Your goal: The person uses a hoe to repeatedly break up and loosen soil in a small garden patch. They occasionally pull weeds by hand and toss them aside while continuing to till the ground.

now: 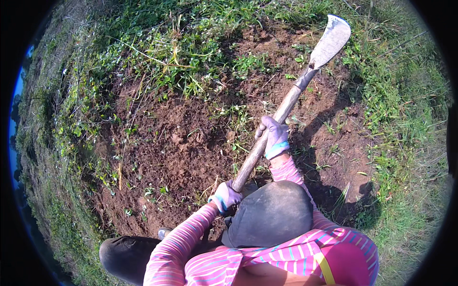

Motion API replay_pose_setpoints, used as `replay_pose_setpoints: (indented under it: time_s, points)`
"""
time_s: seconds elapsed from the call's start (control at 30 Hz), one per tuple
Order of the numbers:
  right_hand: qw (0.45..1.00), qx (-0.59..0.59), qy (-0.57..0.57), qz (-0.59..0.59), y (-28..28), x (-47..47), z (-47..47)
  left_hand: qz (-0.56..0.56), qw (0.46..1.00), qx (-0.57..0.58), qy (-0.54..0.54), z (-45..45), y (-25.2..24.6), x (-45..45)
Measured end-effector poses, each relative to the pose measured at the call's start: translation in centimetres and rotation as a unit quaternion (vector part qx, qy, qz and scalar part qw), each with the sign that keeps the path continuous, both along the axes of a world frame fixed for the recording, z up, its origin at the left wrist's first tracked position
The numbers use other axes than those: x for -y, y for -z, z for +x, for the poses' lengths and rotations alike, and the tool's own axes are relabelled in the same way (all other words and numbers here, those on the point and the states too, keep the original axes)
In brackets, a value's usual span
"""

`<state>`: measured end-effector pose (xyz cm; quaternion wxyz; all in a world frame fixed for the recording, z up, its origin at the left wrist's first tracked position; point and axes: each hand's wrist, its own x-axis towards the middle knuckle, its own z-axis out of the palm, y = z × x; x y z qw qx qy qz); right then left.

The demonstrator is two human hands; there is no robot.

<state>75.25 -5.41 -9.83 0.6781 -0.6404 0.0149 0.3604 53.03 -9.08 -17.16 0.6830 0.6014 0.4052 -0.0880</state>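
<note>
A long-handled bladed tool slants from my lap up toward the upper right, with a worn wooden handle (257, 148) and a pale, flaring metal blade (331, 41). Its blade joins the wood through a socket, and the broad end has a curved edge. My left hand (226, 196), in a light lilac glove with a blue cuff, is wrapped around the butt of the handle. Farther up, my right hand (275, 134), gloved alike, grips the shaft near its middle. Below lies turned brown soil (179, 143); whether the blade touches the ground I cannot tell.
Leafy weeds (200, 46) border the soil at the top, and taller grass (404, 107) grows on the right. Dry stalks (121, 168) lie on the left. My bent knee (275, 211) rises close below the handle. A shoe tip (164, 233) shows beside my left sleeve.
</note>
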Motion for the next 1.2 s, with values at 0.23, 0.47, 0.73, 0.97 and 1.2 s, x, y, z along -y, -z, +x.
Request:
replay_pose_setpoints:
  time_s: [0.23, 0.47, 0.73, 0.97, 1.2]
  points:
    - [0.996, -0.022, 0.074, -0.033, 3.6, -1.7, -1.8, 0.161, 0.975, -0.150, 0.014, 1.0, -1.4, -2.2]
    - [0.970, -0.163, -0.102, -0.152, 10.5, 0.5, -10.4, -0.238, 0.917, -0.089, -0.308, -9.0, 4.0, 6.9]
    - [0.968, -0.202, -0.130, 0.071, 6.4, -1.5, -3.9, -0.131, 0.970, -0.062, -0.196, -6.6, 0.0, 4.0]
    - [0.977, 0.022, -0.008, 0.212, -3.7, 0.4, 2.6, 0.155, 0.987, 0.045, 0.019, 1.0, -1.7, -2.9]
    - [0.977, -0.186, -0.064, -0.086, 5.3, -1.6, -7.9, -0.226, 0.944, -0.106, -0.215, -7.8, -1.8, 1.8]
